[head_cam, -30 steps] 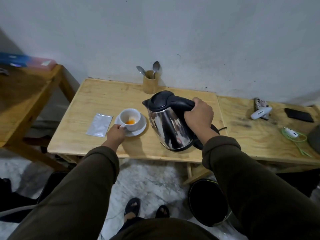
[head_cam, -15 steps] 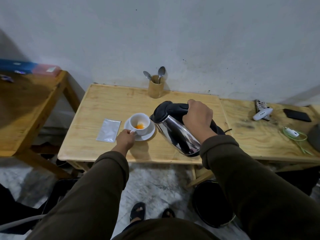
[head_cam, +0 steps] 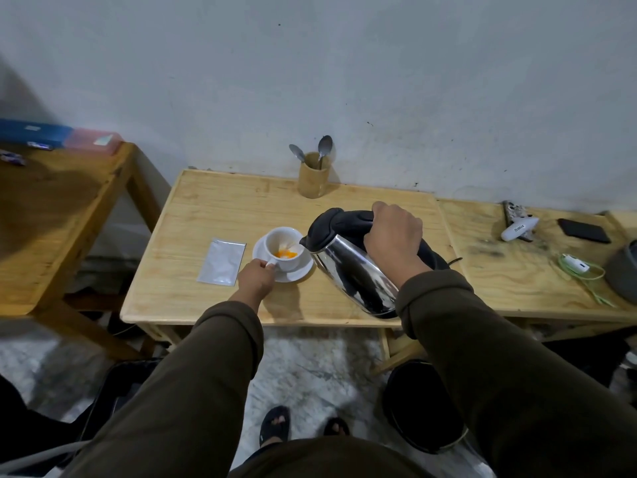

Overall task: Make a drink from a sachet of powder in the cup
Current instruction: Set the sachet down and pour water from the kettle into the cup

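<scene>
The right hand (head_cam: pixel 393 236) is wrapped round the black plastic handle of a shiny steel kettle (head_cam: pixel 351 270), tilted with its spout over a round white cup (head_cam: pixel 284 248) holding orange powder. The left hand (head_cam: pixel 255 279) pinches the cup's handle; cup on saucer (head_cam: pixel 296 272), mid pale-wood table (head_cam: pixel 213 208). A flat silver sachet (head_cam: pixel 222 260) lies left (spoons in a wooden pot (head_cam: pixel 313 179) far behind).

White device (head_cam: pixel 519 229) on right table: dark lettering, too small to read. No other text.

kettle (head_cam: pixel 355 274) — mirror-bright steel, matt black plastic | table (head_cam: pixel 213 215) — pale wood | cup (head_cam: pixel 283 243) — glossy white
</scene>
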